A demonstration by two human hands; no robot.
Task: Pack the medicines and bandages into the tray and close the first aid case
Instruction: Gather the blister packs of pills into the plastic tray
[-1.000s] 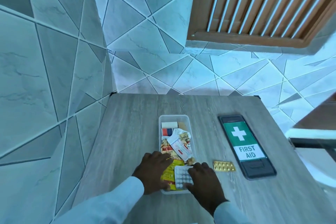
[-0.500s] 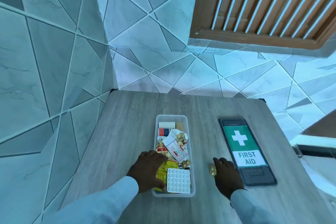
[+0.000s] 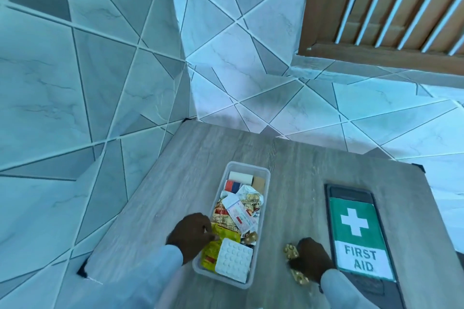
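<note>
A clear plastic tray (image 3: 265, 173) sits mid-table, filled with a white bandage roll (image 3: 240, 177), foil sachets, a paper packet, a yellow pack and a white blister pack (image 3: 233, 263) at its near end. My left hand (image 3: 191, 234) rests on the tray's near-left rim, fingers against the yellow pack (image 3: 212, 249). To the right of the tray, my right hand (image 3: 309, 259) is shut on a gold blister strip (image 3: 291, 251), which sticks out on both sides of the fingers. The dark lid (image 3: 351, 192) with the green FIRST AID label lies flat further right.
The wooden table (image 3: 175, 183) stands in a corner of tiled walls (image 3: 100, 70), with walls close on the left and behind. A slatted wooden window (image 3: 389, 7) is at the upper right. The table's right edge lies just past the lid.
My right hand left the white blister pack in the tray, moved right to the gold strip on the table and closed on it. The view shifted left; my left hand stayed at the tray.
</note>
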